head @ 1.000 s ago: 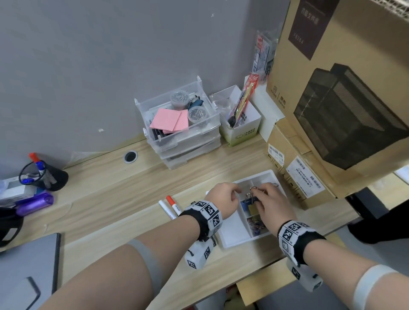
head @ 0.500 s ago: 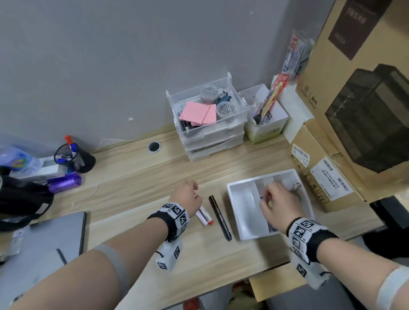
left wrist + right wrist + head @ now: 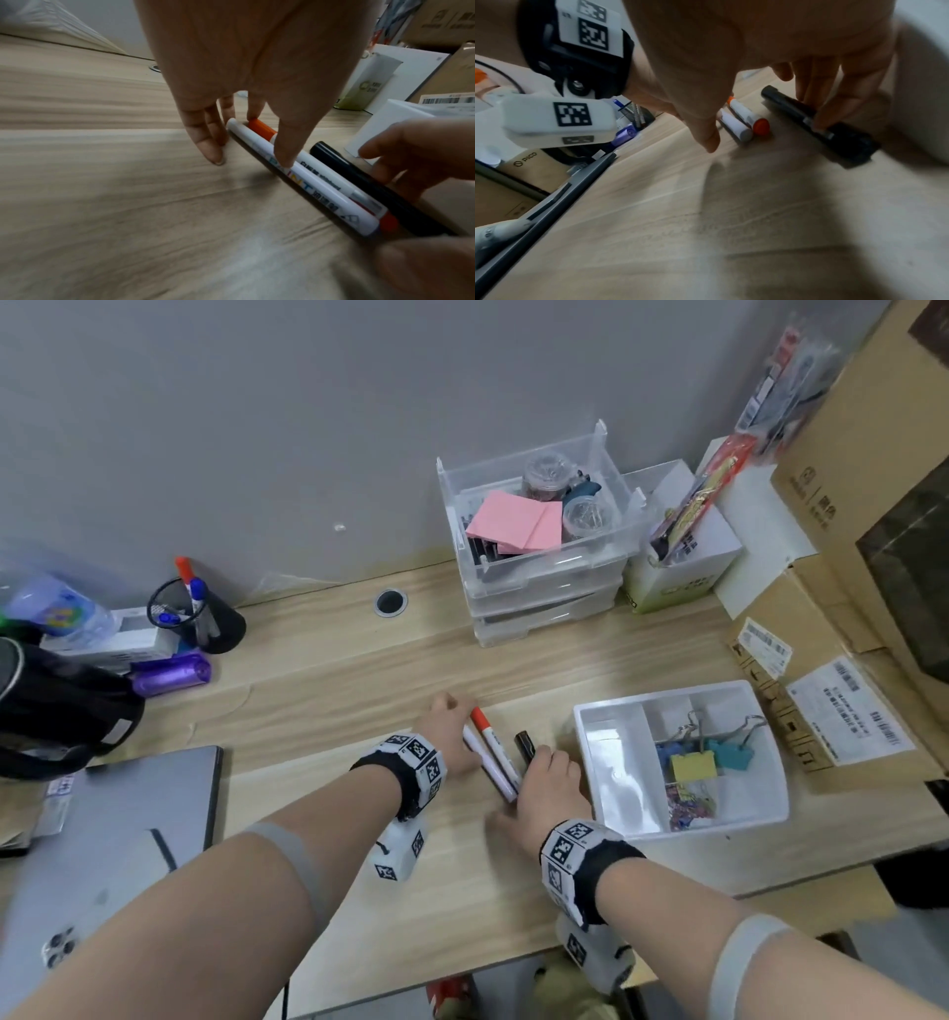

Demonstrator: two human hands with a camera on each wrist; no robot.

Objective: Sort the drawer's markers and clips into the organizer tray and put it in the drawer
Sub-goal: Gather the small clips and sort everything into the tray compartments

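Observation:
Three markers lie side by side on the wooden desk: a white marker [image 3: 488,765] [image 3: 308,182] [image 3: 736,125], an orange-capped marker [image 3: 494,743] [image 3: 262,130] [image 3: 746,115] and a black marker [image 3: 525,743] [image 3: 342,164] [image 3: 790,105]. My left hand [image 3: 462,731] [image 3: 250,158] reaches down with straight fingers beside the white marker and its thumb resting on it. My right hand [image 3: 534,762] [image 3: 763,132] spans the markers' near ends, fingertips on the black one, thumb apart over the desk. To the right sits the white organizer tray [image 3: 611,762], with binder clips [image 3: 693,762] and paper clips [image 3: 688,803] in its right compartments.
A grey laptop [image 3: 118,839] lies at the left. Stacked clear drawers [image 3: 539,588] stand against the wall. Cardboard boxes [image 3: 821,711] crowd the tray's right side. A pen cup [image 3: 205,618] and a black bag [image 3: 51,706] sit far left.
Both hands have left the tray. The left hand went to the white and orange-capped markers first, then the right hand came over to the black marker. The head view has swung left.

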